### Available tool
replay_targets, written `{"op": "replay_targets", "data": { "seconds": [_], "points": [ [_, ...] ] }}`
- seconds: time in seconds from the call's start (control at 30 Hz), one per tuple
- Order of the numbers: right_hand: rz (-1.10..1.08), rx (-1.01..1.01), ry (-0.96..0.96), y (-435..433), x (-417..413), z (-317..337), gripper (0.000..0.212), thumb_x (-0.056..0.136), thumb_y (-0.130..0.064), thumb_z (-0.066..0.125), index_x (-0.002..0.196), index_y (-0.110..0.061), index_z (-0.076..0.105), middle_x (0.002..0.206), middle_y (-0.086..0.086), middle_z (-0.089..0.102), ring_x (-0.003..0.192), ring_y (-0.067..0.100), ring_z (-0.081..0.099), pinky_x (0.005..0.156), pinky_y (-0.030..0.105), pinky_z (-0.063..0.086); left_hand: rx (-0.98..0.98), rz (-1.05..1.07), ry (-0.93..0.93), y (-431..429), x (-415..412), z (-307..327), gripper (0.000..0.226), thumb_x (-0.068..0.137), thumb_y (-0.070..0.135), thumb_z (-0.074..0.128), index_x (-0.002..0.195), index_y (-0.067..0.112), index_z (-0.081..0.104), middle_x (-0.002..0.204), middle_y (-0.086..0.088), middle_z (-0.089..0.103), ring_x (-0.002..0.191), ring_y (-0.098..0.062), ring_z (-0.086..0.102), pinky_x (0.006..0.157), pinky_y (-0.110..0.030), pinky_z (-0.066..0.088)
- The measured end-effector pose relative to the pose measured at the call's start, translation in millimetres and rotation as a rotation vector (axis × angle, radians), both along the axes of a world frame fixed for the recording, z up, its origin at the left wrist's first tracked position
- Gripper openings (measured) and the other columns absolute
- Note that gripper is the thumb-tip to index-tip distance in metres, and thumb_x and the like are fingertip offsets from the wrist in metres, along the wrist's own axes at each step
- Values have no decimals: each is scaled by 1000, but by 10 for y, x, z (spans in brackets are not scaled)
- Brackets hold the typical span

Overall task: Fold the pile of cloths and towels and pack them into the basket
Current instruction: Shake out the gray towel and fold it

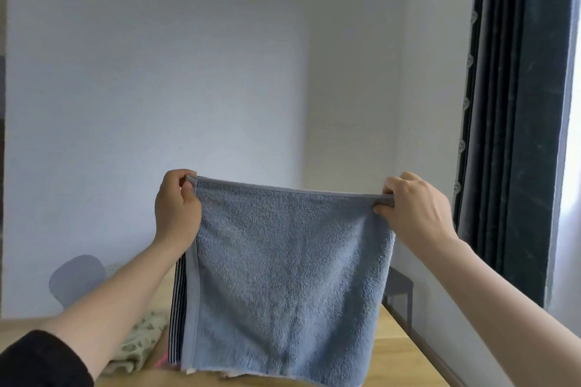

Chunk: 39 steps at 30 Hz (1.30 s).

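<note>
A blue-grey terry towel [289, 276] hangs in the air in front of me, stretched flat by its top edge. My left hand [176, 207] pinches its top left corner and my right hand [415, 207] pinches its top right corner. A striped dark cloth [177, 308] shows behind the towel's left edge. A cream patterned cloth [138, 345] lies on the wooden table [399, 352] at the lower left, with a bit of pink fabric [162, 360] beside it. No basket is in view; the towel hides the table's middle.
A pale rounded chair back [77, 276] stands at the far left behind the table. A grey stool [399, 286] stands past the table's right edge. Dark curtains [515, 119] hang at the right, white walls behind.
</note>
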State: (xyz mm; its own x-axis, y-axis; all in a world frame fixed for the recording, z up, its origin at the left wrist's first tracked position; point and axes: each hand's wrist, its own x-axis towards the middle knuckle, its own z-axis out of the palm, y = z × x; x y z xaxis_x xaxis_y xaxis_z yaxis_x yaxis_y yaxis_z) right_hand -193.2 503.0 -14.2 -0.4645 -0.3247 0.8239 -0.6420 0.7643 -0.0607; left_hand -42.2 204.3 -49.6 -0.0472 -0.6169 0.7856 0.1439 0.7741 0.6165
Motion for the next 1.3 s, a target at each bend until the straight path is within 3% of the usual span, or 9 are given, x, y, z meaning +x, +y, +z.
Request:
{"op": "replay_targets", "data": {
  "seconds": [0.1,0.17,0.27,0.33,0.47,0.57,1.03,1.17,1.3],
  "points": [
    [229,-180,-143,37,12,20,16,76,-19,73,73,-16,57,84,0,49,74,19,46,58,26,32,23,-16,24,6,71,6,25,96,2,37,112,3,55,102,1,53,93,-13,46,77,-18,30],
    [479,-347,-438,75,-27,16,24,75,-12,75,66,-13,53,70,0,49,62,16,43,49,21,30,64,-37,12,-19,86,1,25,96,4,38,112,3,57,103,1,53,94,-13,46,78,-19,30],
    [859,-597,-899,110,-66,-64,20,75,-14,77,76,-6,59,66,9,55,59,17,50,47,20,40,148,-80,-61,-64,30,-39,26,96,6,38,113,5,58,105,0,53,96,-14,46,80,-22,31],
    [902,-663,-1012,89,-135,-192,17,78,-16,74,89,-4,68,79,9,69,67,16,63,58,23,52,227,-117,-152,-132,-43,-106,26,96,8,39,111,8,60,108,0,54,97,-17,47,82,-26,34],
    [674,-657,-892,-84,-460,-593,14,78,-18,75,85,-7,70,83,11,71,74,20,63,74,35,52,244,-124,-438,-357,-277,-451,23,90,4,42,88,14,62,91,-5,57,87,-22,50,70,-30,34],
    [488,-575,-880,-238,-742,-1007,24,77,-21,77,78,-1,65,70,9,63,66,19,55,64,31,45,231,-100,-586,-473,-460,-866,19,87,12,43,76,14,58,78,-13,55,76,-22,49,58,-29,28],
    [95,-440,-983,-764,-1723,-2233,26,83,-25,71,72,-8,53,69,4,57,64,18,49,55,31,34,348,-144,-722,-874,-1390,-1989,20,88,4,57,103,1,70,108,-14,70,103,-25,63,79,-27,40],
    [61,-338,-984,-925,-1729,-2406,14,87,-19,65,95,-9,58,90,6,63,73,20,51,55,28,35,409,-184,-749,-962,-1474,-2186,15,86,2,60,96,-1,71,103,-19,70,100,-29,65,86,-34,47],
    [86,-214,-926,-1099,-1673,-2490,36,88,-16,63,121,-7,52,116,9,58,99,24,56,70,28,38,444,-201,-738,-984,-1435,-2323,10,84,4,63,82,12,68,87,-8,69,86,-25,65,77,-33,50]
  ]
}}
